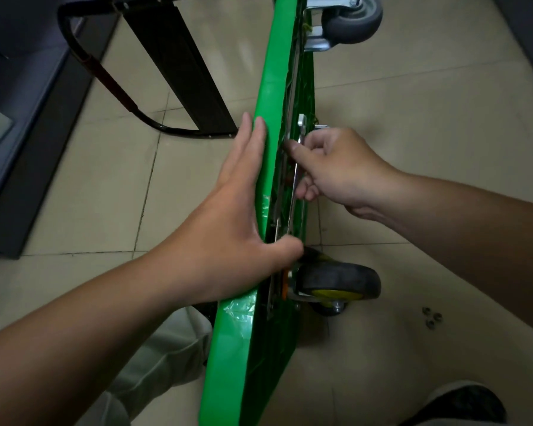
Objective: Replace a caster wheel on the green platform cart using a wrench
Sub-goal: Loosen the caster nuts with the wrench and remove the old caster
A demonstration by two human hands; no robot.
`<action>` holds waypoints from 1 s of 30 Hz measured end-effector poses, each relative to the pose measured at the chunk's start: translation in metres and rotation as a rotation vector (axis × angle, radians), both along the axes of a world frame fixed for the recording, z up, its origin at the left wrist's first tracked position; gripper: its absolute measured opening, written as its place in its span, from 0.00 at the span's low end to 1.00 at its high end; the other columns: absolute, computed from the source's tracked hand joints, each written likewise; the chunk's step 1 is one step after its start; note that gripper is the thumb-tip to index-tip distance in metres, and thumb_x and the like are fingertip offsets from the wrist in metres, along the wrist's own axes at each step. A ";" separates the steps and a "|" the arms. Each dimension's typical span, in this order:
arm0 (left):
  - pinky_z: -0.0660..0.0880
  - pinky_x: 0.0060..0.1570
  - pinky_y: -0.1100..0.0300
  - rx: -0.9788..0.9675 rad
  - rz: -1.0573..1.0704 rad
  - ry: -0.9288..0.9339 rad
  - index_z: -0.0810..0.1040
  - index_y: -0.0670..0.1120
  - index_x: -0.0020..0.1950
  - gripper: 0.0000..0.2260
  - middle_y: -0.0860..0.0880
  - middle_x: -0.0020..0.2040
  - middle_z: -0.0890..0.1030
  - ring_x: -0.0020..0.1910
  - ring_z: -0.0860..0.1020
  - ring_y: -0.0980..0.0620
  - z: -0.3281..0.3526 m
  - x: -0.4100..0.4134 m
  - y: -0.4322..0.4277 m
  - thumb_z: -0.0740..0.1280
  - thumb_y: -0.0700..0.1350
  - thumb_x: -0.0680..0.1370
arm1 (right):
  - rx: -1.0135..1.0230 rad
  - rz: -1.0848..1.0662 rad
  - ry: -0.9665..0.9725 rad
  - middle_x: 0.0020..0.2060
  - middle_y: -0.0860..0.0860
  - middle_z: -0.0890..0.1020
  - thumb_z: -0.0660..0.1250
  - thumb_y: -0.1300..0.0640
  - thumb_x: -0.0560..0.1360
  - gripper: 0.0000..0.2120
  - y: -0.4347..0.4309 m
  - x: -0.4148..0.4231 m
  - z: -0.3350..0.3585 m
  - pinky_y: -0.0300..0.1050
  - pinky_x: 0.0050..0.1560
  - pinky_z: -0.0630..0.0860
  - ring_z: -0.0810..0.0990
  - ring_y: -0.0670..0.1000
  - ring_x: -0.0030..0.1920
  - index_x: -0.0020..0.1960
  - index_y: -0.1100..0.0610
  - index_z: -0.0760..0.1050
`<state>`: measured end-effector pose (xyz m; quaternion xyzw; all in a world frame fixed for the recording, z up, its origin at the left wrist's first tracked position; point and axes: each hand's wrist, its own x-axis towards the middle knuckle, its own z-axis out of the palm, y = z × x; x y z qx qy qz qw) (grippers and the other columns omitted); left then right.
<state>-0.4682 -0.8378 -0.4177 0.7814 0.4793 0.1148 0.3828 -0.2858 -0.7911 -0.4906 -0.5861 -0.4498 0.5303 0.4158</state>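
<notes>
Tiled floor [428, 155] is filling the head view, pale and a little dim, and the green platform cart [270, 87] is standing up on its long edge right in front of you, underside facing your right. Its black handle [105, 72] is lying folded out on the floor to your left.

Your left hand [237, 216] is bracing the deck side, fingers lying straight and flat against the green, thumb reaching across the top edge. Your right hand [336, 167] is wrapping its fingers round the wrench [301, 130], which is running along the underside with its head pointing away from you. What its head is seated on, I cannot tell from here.

Just below your left thumb, the black caster wheel [339, 279] with the yellow hub is sitting on its bracket at the near end. A grey caster [353, 24] is showing at the far end. Three loose nuts [432, 318] are lying on the tiles, well apart from the cart.

By my reading, you are working a fastener on the underside, with some nuts already off. The next move is calling for a firm brace from that left hand, a squarely seated wrench head, and a short, steady swing.
</notes>
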 end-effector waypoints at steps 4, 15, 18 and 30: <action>0.52 0.68 0.82 -0.031 0.032 0.014 0.35 0.59 0.84 0.57 0.68 0.81 0.35 0.77 0.39 0.74 -0.001 0.001 0.000 0.76 0.43 0.71 | -0.017 -0.023 0.015 0.27 0.57 0.80 0.66 0.52 0.83 0.15 -0.003 0.001 0.000 0.43 0.28 0.76 0.80 0.52 0.26 0.40 0.57 0.72; 0.53 0.55 0.90 0.026 0.047 0.046 0.37 0.59 0.84 0.56 0.66 0.82 0.37 0.75 0.41 0.75 -0.001 0.001 -0.001 0.76 0.40 0.72 | -0.134 -0.090 0.256 0.34 0.60 0.81 0.66 0.56 0.83 0.12 -0.022 0.006 -0.002 0.38 0.25 0.77 0.79 0.48 0.23 0.49 0.65 0.74; 0.57 0.52 0.89 0.084 0.041 0.081 0.41 0.59 0.85 0.52 0.66 0.83 0.39 0.69 0.43 0.85 0.002 0.001 -0.007 0.75 0.48 0.73 | -0.115 -0.105 0.250 0.33 0.59 0.82 0.65 0.56 0.83 0.12 -0.022 0.005 -0.003 0.38 0.25 0.77 0.79 0.48 0.23 0.47 0.64 0.74; 0.62 0.77 0.44 0.603 -0.960 0.281 0.86 0.46 0.53 0.18 0.46 0.54 0.83 0.60 0.80 0.44 0.028 -0.036 -0.002 0.61 0.55 0.82 | -0.089 -0.127 0.244 0.32 0.59 0.81 0.65 0.56 0.83 0.12 -0.026 0.003 -0.001 0.37 0.23 0.75 0.79 0.48 0.22 0.46 0.64 0.73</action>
